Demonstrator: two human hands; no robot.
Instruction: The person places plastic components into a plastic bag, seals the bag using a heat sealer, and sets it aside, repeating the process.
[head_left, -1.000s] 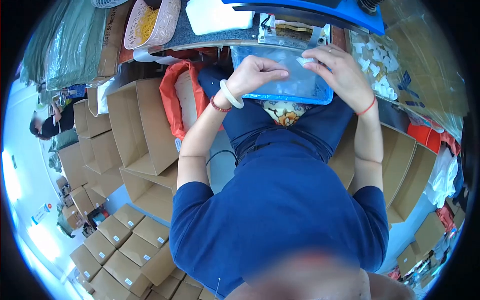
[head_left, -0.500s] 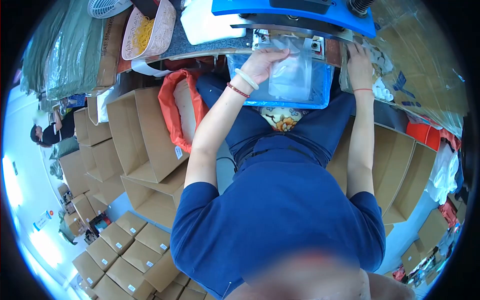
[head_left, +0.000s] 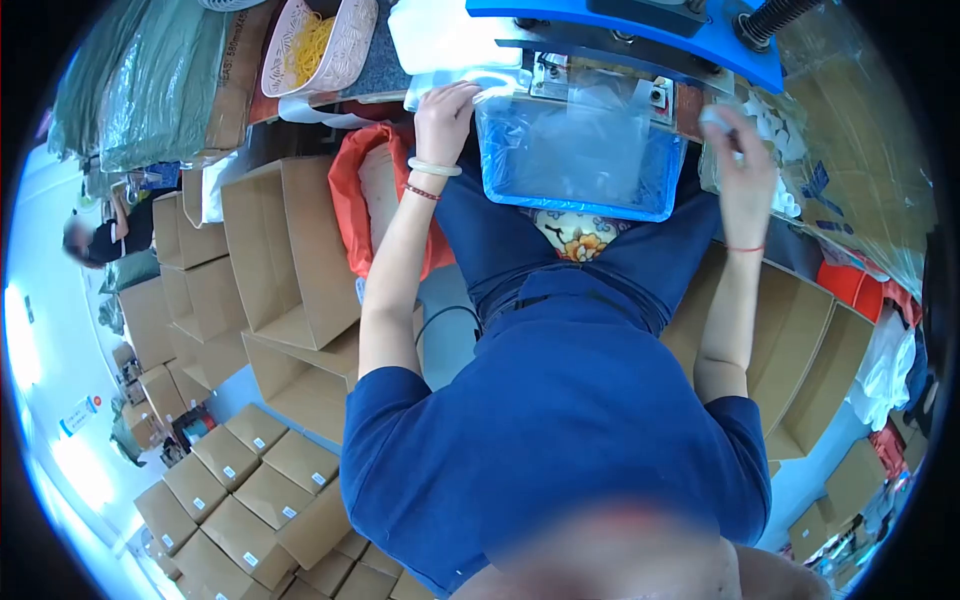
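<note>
My left hand (head_left: 443, 118) is at the table edge, its fingers closed on the edge of a clear plastic bag (head_left: 492, 82) beside a white stack. My right hand (head_left: 744, 160) is raised just in front of a heap of small white pieces (head_left: 784, 140). Between its thumb and fingers shows a small white piece (head_left: 714, 119), somewhat blurred. A blue-lined tray (head_left: 655, 208) rests over my lap, with clear bags (head_left: 585, 155) lying in it. Above the tray stands a blue press (head_left: 640, 22) with a metal fixture (head_left: 549, 76) under it.
A white basket (head_left: 345, 55) of yellow rubber bands stands at the back left. Green plastic-wrapped bundles (head_left: 160, 90) lie further left. Open cardboard boxes (head_left: 265, 250) and an orange-red bag (head_left: 350, 215) flank my left leg. Another person (head_left: 105, 240) is at far left.
My left hand has let go of the bag at the press and moved left to other bags. My right hand has lifted off the heap with a white piece. The view has shifted slightly.
</note>
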